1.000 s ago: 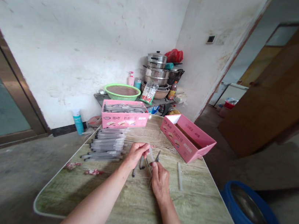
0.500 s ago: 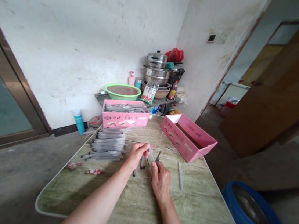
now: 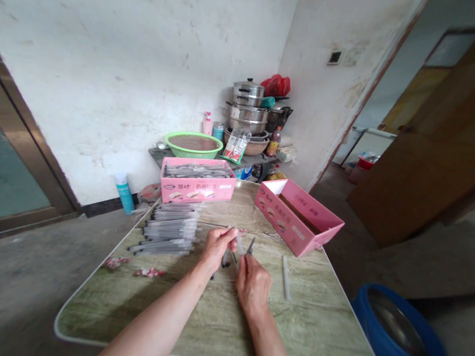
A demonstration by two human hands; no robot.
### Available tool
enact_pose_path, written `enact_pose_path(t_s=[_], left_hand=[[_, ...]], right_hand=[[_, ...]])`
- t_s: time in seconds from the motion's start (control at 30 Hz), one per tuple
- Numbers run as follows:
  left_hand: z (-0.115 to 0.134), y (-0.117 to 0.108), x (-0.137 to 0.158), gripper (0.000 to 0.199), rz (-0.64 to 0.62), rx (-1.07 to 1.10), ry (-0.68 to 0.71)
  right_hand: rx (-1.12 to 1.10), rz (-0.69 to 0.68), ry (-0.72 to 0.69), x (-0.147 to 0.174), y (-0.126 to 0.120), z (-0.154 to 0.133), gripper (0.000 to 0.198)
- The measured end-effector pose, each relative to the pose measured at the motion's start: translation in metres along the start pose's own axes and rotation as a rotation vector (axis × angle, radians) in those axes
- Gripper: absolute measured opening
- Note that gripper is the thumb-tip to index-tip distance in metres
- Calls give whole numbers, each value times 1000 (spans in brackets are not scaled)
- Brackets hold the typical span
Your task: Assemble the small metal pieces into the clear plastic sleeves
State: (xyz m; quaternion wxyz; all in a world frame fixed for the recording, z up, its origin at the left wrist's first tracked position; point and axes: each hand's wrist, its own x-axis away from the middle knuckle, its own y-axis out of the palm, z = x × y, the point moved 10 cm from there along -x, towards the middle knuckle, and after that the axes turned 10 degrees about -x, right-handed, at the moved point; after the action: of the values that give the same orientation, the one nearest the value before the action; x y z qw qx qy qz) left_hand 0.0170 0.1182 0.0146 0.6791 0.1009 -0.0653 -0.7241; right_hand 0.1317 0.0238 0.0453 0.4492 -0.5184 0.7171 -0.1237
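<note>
Over the middle of the table, a translucent pen barrel spans the gap between my hands. My left hand pinches its upper end with thumb and fingers. My right hand is closed around the lower end, its fingers mostly hidden behind the knuckles. A thin dark rod, perhaps a refill, shows between the hands; I cannot tell which hand holds it. Dark pen parts lie just beyond my right hand, and black-tipped pieces beside my left. A loose translucent tube rests to the right.
A stack of grey pens lies at the left. Behind it stands a pink box full of pens; another pink box is at the back right. Pots and a green basin stand beyond. A blue tub sits right.
My right hand has turned slightly and its thumb is now less visible. The left hand keeps its pinch. The whole view has shifted a little.
</note>
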Motion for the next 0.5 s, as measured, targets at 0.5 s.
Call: enact_pose_path(t_s=[0.5], left_hand=[[-6,-2,3,44,49,-50,-24]], right_hand=[[179,-16,-78,1,6,-6,41]])
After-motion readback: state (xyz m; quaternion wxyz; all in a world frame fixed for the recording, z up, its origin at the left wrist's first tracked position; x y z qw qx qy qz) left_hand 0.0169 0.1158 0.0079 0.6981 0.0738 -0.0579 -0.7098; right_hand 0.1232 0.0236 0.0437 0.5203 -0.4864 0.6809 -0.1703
